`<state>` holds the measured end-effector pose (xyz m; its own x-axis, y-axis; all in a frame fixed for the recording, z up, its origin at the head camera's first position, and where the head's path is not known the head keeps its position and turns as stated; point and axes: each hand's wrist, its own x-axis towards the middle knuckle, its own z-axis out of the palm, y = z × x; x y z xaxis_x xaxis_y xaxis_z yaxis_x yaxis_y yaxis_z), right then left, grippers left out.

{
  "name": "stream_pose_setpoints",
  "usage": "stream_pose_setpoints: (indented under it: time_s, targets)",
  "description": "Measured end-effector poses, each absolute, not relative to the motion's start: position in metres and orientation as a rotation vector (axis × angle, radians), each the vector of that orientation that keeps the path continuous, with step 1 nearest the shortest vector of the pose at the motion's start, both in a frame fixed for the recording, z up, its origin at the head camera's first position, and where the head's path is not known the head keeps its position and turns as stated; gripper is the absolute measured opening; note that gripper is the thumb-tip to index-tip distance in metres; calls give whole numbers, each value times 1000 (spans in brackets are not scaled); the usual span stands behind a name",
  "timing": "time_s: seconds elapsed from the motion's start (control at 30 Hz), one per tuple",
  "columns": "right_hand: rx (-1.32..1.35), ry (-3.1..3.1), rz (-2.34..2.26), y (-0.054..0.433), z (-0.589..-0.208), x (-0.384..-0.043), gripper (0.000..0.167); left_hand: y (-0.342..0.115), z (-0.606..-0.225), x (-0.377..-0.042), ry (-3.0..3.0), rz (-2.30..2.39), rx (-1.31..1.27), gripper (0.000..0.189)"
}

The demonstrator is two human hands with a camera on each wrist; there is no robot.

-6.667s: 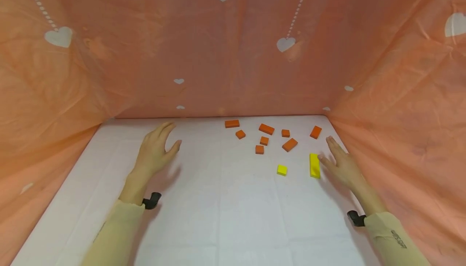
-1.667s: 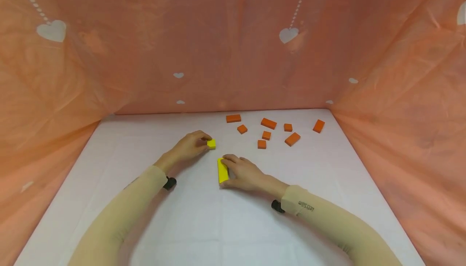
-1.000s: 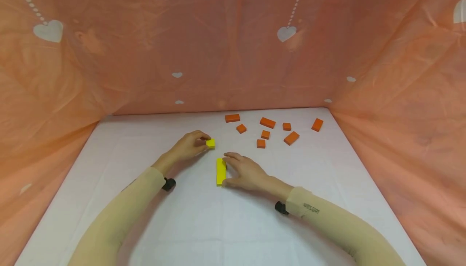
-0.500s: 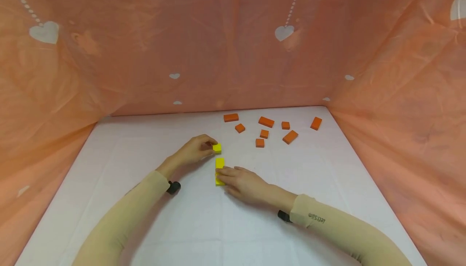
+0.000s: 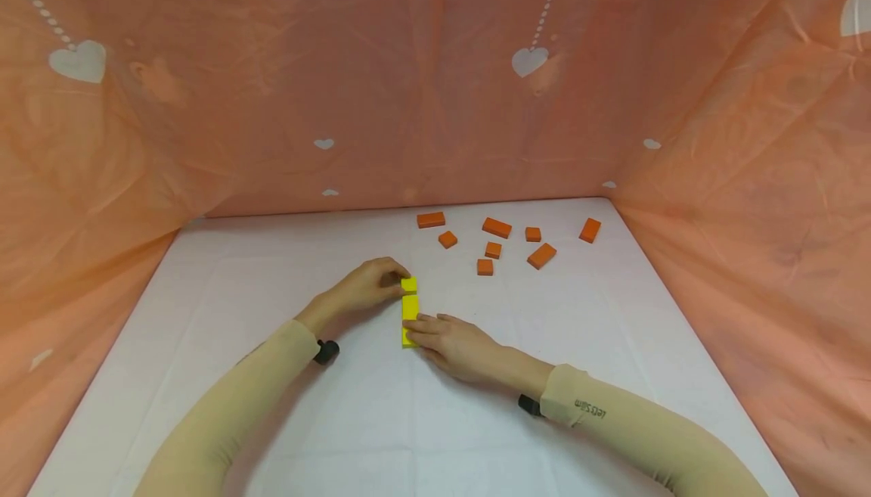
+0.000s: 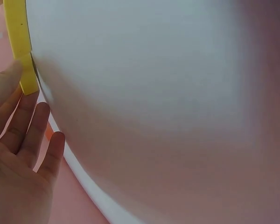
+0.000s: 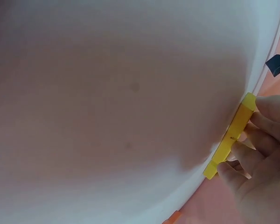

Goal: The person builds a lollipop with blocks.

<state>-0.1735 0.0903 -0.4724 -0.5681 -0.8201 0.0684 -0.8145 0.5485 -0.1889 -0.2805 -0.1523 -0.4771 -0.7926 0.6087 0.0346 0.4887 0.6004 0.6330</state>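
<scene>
The left hand (image 5: 366, 285), nearly closed, pinches a small yellow block (image 5: 409, 284) at 12 o'clock of a long yellow block (image 5: 410, 305). The right hand (image 5: 459, 346), fingers extended, touches the long yellow block from 4 o'clock.

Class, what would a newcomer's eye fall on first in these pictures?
Probably the bright small yellow block pinched by the left hand, and the long yellow block partly under the right hand, mid-table. Next, eight orange blocks scattered mostly over the right rear of the white table. Behind them hangs a pinkish-orange curtain with white hearts.

One block (image 5: 409, 284) behind another (image 5: 410, 306) on table (image 5: 340, 421), other blocks (image 5: 497, 228) behind right, curtain (image 5: 272, 104) beyond
</scene>
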Motion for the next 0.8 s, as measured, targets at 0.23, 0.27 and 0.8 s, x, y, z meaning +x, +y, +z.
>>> stream_pose_setpoints:
  time_s: [0.23, 0.27, 0.8]
  targets:
    - [-1448, 2736, -306, 91, -474, -174, 41, -152, -477, -281, 2640, 938, 896, 32]
    - [-1445, 2733, -306, 91, -474, -174, 42, -152, -477, -281, 2640, 936, 898, 31]
    - [-1411, 2712, -294, 92, -472, -173, 43, -150, -478, -280, 2640, 924, 907, 28]
